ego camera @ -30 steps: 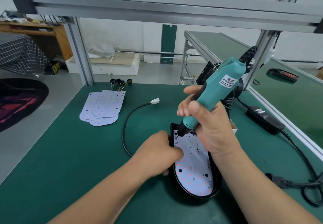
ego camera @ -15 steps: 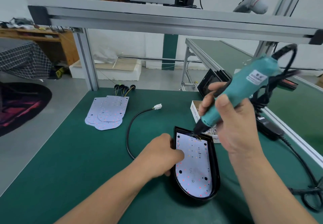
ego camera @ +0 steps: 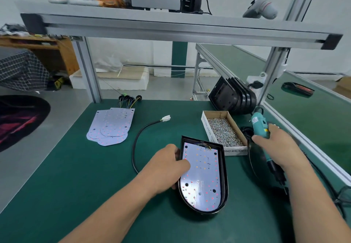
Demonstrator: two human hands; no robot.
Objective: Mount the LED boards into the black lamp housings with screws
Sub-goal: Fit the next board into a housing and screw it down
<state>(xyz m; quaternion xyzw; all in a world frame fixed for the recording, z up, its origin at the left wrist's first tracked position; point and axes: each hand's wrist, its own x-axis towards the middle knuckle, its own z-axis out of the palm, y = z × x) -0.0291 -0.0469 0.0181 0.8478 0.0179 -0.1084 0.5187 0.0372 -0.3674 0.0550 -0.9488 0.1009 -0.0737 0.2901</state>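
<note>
Both hands are busy: your left hand (ego camera: 167, 168) grips the left wall of the black lamp housing (ego camera: 225, 176), fingertips over the LED board (ego camera: 203, 170) seated inside it. Your right hand (ego camera: 275, 147) is wrapped round the teal electric screwdriver (ego camera: 259, 127), held low to the housing's right. You look mid-fastening; next you likely need a screw from the cardboard screw box (ego camera: 235, 151) just beyond your hands, then the bit square over an open hole.

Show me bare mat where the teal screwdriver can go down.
Bare green mat lies left of the looped black cable, below the white LED board stack. Crowded on the right: cardboard screw box, black lamp housing, cords.
</note>
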